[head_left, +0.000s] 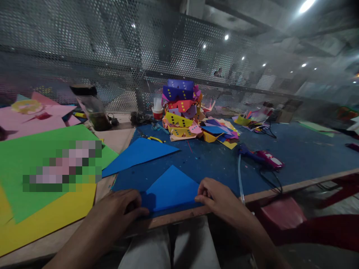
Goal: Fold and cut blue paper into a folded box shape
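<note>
A blue sheet of paper (172,192) lies at the table's front edge in a triangle shape, its point facing away from me. My right hand (215,196) is closed, with thumb and fingers pinching the triangle's right corner. At the left corner, my left hand (126,205) has its fingers curled and its thumb stretched along the lower edge; that corner is hidden beneath it. A second blue paper piece (143,153) rests just beyond, to the left. Yellow-handled pliers (154,139) lie behind it.
Green paper (56,138) and yellow paper (81,203) cover the left side. A jar of dark liquid (97,116) stands behind them. Paper visors (181,119) are piled at the back, beside a red cup (157,113). A glue gun (263,158) with its cord lies right.
</note>
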`<state>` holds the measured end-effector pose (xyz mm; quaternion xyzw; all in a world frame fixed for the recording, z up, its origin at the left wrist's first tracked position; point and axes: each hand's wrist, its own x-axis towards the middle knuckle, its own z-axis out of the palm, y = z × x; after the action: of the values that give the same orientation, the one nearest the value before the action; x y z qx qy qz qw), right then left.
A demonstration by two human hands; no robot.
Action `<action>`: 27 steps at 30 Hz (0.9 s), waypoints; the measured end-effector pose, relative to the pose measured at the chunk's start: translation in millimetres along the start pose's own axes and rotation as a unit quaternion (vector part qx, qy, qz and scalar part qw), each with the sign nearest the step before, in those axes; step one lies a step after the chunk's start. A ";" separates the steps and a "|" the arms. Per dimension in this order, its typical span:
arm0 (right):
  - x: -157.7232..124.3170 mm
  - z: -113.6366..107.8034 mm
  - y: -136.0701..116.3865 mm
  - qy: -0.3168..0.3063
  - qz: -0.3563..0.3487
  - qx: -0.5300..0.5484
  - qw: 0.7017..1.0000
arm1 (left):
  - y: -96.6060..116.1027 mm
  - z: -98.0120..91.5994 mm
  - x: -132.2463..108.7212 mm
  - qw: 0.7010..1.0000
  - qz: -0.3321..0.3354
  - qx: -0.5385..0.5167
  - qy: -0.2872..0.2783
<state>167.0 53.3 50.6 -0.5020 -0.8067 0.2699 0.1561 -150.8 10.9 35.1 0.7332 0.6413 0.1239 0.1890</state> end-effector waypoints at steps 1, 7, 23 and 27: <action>0.2 0.0 -0.1 0.001 0.000 0.001 1.000 | -1.6 0.4 -0.4 1.000 -0.004 0.004 0.003; 1.2 -0.5 0.2 0.002 -0.001 0.010 1.000 | -19.1 -0.5 -10.1 0.999 0.044 -0.012 0.015; 1.5 -0.7 0.2 -0.003 0.002 0.012 1.000 | -27.7 -9.2 -8.6 0.999 -0.025 0.025 0.030; 1.4 -2.8 -3.2 -0.007 0.010 0.014 1.000 | -31.7 -6.0 -8.6 0.999 -0.028 0.033 0.031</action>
<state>165.5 54.2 54.7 -0.5064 -0.7987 0.2858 0.1549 -183.0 6.5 27.2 0.7167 0.6709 0.1198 0.1483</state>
